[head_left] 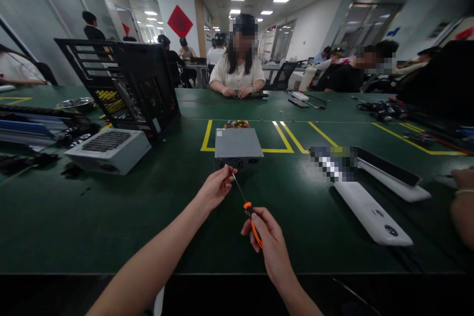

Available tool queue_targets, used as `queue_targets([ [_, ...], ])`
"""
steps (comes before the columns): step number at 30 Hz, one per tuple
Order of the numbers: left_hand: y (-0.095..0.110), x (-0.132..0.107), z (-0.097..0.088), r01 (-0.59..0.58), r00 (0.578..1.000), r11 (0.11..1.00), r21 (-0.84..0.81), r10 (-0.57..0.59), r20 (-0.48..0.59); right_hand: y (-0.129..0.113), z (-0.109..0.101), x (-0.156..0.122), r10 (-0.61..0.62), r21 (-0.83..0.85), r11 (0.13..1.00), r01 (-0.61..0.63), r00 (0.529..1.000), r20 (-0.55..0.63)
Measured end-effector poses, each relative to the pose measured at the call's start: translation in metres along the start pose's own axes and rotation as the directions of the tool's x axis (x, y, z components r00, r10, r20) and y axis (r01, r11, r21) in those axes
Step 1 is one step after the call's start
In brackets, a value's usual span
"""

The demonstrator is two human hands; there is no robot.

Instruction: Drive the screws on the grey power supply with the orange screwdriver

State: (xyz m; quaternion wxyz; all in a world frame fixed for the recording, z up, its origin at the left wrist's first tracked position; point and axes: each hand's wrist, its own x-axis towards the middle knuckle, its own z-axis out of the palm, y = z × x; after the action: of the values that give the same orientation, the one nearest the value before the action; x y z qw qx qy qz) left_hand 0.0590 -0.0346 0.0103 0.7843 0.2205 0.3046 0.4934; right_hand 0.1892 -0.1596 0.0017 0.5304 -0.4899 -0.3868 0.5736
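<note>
A grey computer power supply (239,143) lies on the green table, its fan side and socket towards me and a bundle of coloured cables behind it. My right hand (270,239) is wrapped round the orange and black handle of a screwdriver (249,210), whose thin shaft points up and to the left. At the shaft's tip, just in front of the power supply, my left hand (217,186) is closed in a pinch. Whatever sits between those fingertips is too small to make out.
Left of me are a second power supply (111,148), an open black computer case (129,84) and a metal bowl (76,103). White devices (374,217) stand on the right. A person (239,71) sits opposite, and another person's hand (462,180) shows at the right edge.
</note>
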Motion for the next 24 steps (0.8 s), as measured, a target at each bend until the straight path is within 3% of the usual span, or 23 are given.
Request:
queue_targets([
  [8,-0.004,-0.002,0.001,0.103,0.993,0.994,-0.022,-0.102,0.059,0.005,0.006,0.003,-0.048,-0.054,0.997,0.045,0.998,-0.045],
  [18,-0.002,0.0,0.002,0.09,0.996,0.994,-0.069,-0.088,0.031,0.007,0.006,0.004,-0.02,-0.105,0.994,0.015,0.999,-0.048],
  [24,-0.008,-0.005,0.015,0.063,0.997,0.991,-0.114,-0.067,-0.031,-0.004,-0.006,0.007,-0.022,-0.226,0.974,0.025,1.0,0.018],
])
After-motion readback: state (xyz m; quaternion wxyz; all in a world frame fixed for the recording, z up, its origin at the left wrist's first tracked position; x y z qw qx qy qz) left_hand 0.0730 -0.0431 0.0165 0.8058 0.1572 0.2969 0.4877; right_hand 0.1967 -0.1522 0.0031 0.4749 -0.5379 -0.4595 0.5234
